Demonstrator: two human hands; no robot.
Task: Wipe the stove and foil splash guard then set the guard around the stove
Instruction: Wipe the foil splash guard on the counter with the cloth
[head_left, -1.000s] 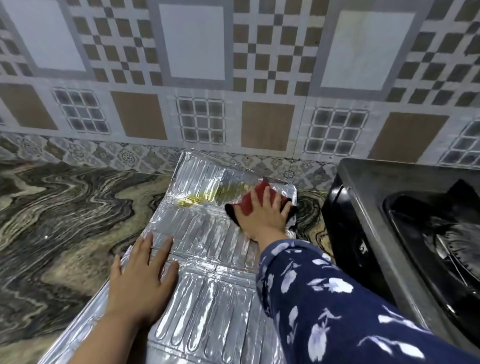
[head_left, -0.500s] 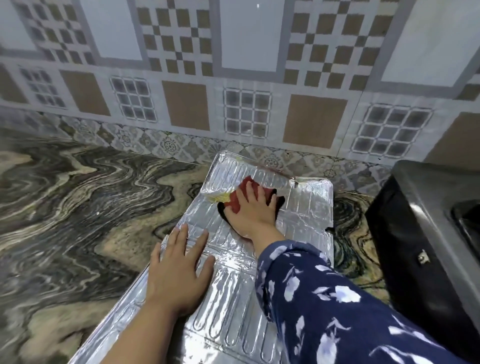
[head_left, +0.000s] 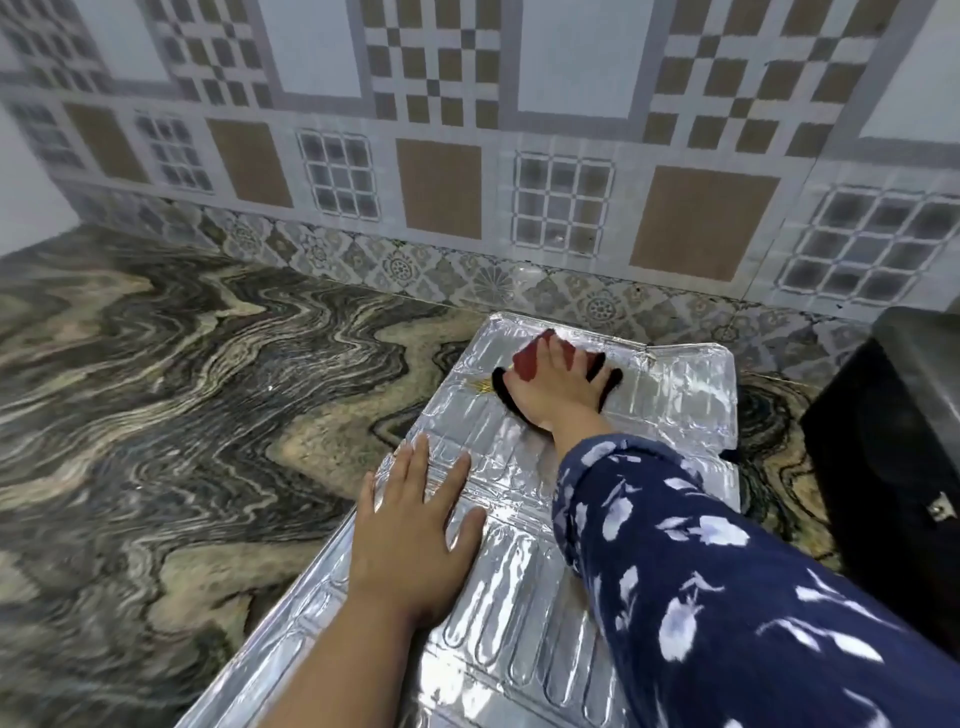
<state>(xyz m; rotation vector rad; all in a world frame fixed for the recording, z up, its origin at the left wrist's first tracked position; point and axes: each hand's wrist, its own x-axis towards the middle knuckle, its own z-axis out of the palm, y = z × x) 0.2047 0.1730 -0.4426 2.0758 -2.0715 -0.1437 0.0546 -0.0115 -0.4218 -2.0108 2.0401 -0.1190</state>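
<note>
The silver foil splash guard (head_left: 680, 395) lies flat on the marble counter, running from the wall toward me. My right hand (head_left: 558, 397) presses a red and black cloth (head_left: 527, 361) onto the guard's far end with straight fingers. A small yellow smear (head_left: 480, 384) shows just left of the cloth. My left hand (head_left: 410, 525) rests flat, fingers spread, on the guard's left side nearer me. The black stove (head_left: 893, 457) stands at the right edge, only its left side visible.
The swirled marble counter (head_left: 182, 415) spreads wide to the left of the guard. A patterned tiled wall (head_left: 441, 182) rises right behind the guard's far end. My blue flowered sleeve (head_left: 701, 561) crosses the guard's right half.
My right hand has slid the cloth leftward along the guard's far end, covering most of the yellow smear. The view has swung left, so less of the stove shows.
</note>
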